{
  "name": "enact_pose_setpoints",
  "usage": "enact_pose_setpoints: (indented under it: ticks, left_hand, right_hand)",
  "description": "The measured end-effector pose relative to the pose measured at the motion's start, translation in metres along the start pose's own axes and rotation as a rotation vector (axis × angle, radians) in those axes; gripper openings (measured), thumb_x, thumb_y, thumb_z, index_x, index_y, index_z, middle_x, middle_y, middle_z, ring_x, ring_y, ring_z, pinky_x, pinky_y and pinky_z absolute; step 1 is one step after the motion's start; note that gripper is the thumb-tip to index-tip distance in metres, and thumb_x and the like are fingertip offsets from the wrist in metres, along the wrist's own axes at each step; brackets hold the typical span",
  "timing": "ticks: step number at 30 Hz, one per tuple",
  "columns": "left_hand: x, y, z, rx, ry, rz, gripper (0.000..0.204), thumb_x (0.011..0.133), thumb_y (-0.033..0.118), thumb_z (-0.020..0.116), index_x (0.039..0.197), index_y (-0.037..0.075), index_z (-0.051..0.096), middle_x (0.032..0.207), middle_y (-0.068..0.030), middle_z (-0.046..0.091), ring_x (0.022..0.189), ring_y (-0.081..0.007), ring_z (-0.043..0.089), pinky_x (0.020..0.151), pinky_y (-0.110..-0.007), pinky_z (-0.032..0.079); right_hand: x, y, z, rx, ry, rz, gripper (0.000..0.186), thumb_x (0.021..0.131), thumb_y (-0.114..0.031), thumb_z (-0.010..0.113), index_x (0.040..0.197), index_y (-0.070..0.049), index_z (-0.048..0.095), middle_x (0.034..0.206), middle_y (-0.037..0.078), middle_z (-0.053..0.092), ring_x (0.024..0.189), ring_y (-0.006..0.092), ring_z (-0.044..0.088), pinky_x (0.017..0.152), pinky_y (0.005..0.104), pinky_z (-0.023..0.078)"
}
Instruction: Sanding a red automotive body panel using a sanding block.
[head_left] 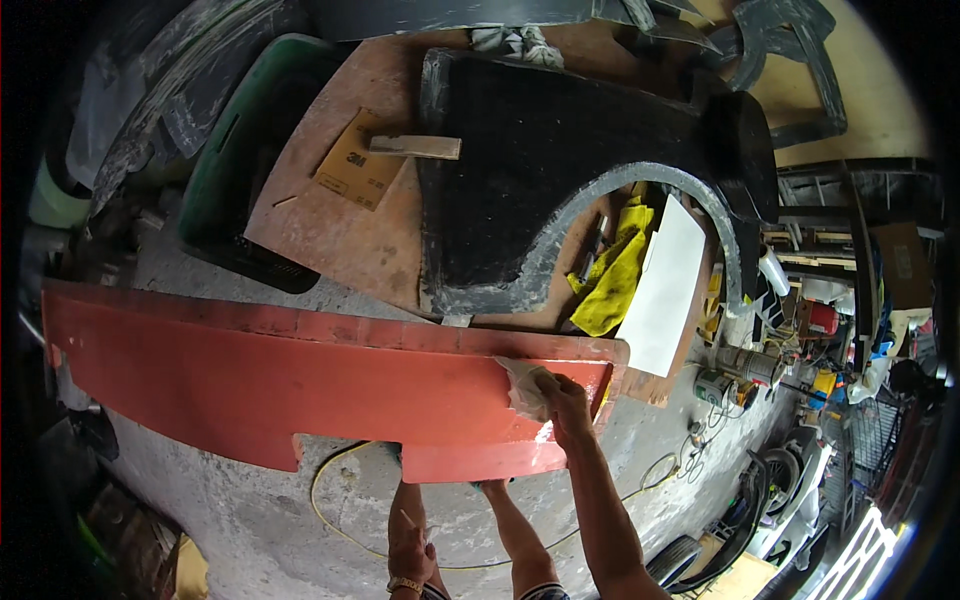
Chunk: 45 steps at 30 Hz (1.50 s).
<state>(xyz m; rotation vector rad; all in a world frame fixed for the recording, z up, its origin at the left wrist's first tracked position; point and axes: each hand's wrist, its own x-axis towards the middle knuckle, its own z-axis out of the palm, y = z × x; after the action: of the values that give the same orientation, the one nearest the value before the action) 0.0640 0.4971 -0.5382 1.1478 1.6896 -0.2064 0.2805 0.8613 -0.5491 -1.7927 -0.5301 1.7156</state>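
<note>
My right hand (562, 400) is closed on a crumpled pale cloth (525, 390), resting on the glossy right end of a long red panel (230, 380). Lower in the view, my left hand (410, 550) has its fingers curled round a thin pale stick (408, 522), near my legs and below the panel's cut-out edge. Behind the red panel, a large black panel (520, 140) with an arched, grey-edged opening lies on a brown board (300, 230). A yellow cloth (610, 290) and a white sheet (660, 280) sit by the arch.
A brown paper sheet (350, 175) and wood strip (414, 147) lie on the board. A green bin (220, 180) stands left. A yellow hose (325, 475) crosses the concrete floor (250, 520). Cans (715, 385), a tyre (675, 560) and cluttered shelving (830, 240) are at the right.
</note>
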Motion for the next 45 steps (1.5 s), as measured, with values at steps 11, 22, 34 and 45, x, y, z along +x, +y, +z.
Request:
enact_pose_setpoints:
  ticks: [11,22,34,45]
  left_hand:
    - [0.000,0.010,-0.018,0.000,0.087,0.069,0.048,0.078,0.020,0.070,0.121,0.002,0.059,0.132,-0.0259,0.057,0.109,-0.0392,0.061,0.095,-0.049,0.050]
    - [-0.002,-0.005,0.012,0.027,0.105,0.065,0.050,0.076,0.024,0.072,0.120,0.005,0.058,0.108,-0.0202,0.066,0.097,-0.0384,0.065,0.085,-0.051,0.051]
    - [0.001,-0.002,0.006,-0.017,0.032,0.009,0.045,0.079,0.025,0.070,0.118,0.005,0.058,0.098,-0.0173,0.068,0.091,-0.0370,0.066,0.081,-0.050,0.052]
    - [0.001,0.013,-0.021,0.043,0.147,0.097,0.042,0.081,0.027,0.070,0.114,0.006,0.059,0.103,-0.0148,0.063,0.094,-0.0351,0.064,0.083,-0.048,0.053]
  right_hand:
    - [-0.101,-0.058,0.014,-0.535,0.104,-0.076,0.030,0.088,-0.022,0.071,0.104,0.003,0.068,0.077,0.003,0.067,0.062,0.0076,0.058,0.054,0.0257,0.047]
    - [-0.051,-0.051,0.042,-0.885,0.013,-0.529,0.016,0.090,-0.007,0.065,0.104,0.000,0.065,0.097,0.016,0.068,0.087,0.0297,0.069,0.075,0.0381,0.054]
    - [-0.027,-0.037,0.035,-0.803,0.043,-0.390,0.024,0.089,-0.017,0.067,0.105,0.001,0.070,0.089,0.015,0.073,0.079,0.0192,0.070,0.069,0.0336,0.055]
    - [-0.016,-0.030,0.032,-0.823,0.079,-0.452,0.024,0.087,-0.014,0.065,0.106,0.001,0.070,0.090,0.013,0.074,0.077,0.0186,0.070,0.067,0.0331,0.054]
